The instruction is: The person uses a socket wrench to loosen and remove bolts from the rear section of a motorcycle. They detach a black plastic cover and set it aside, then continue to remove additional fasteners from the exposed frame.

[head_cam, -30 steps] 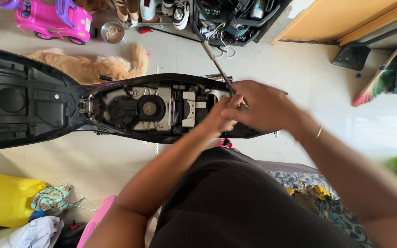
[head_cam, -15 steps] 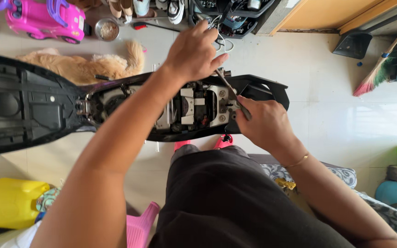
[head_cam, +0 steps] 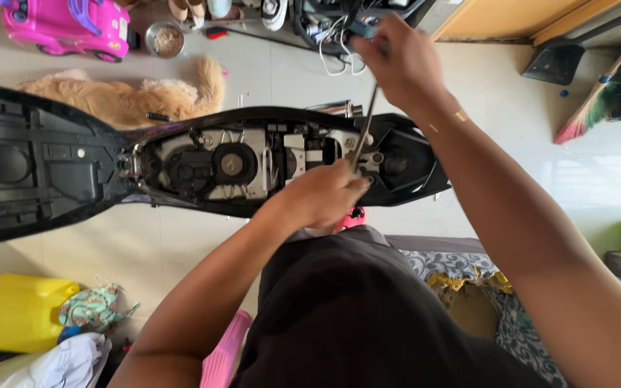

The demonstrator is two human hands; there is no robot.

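A black scooter (head_cam: 411, 179) lies across the view with its seat (head_cam: 30, 172) flipped open to the left, baring the metal parts under it (head_cam: 253, 158). A long thin screwdriver (head_cam: 365, 126) stands tilted over the right end of that opening. My right hand (head_cam: 397, 61) is closed around its upper end, high above the scooter. My left hand (head_cam: 325, 194) is lower, its fingers pinched at the shaft's bottom end, where it meets a metal fitting (head_cam: 368, 154).
A tan dog (head_cam: 123, 100) lies on the tiled floor just behind the scooter. A pink toy car (head_cam: 66, 25), a metal bowl (head_cam: 165, 39), shoes, a broom (head_cam: 598, 100) and a dustpan (head_cam: 555, 65) are further back. A yellow container (head_cam: 16, 312) and cloths lie at lower left.
My hands have swapped places: the left dropped from the tool's top to its lower end, and the right rose from the scooter to grip the top.
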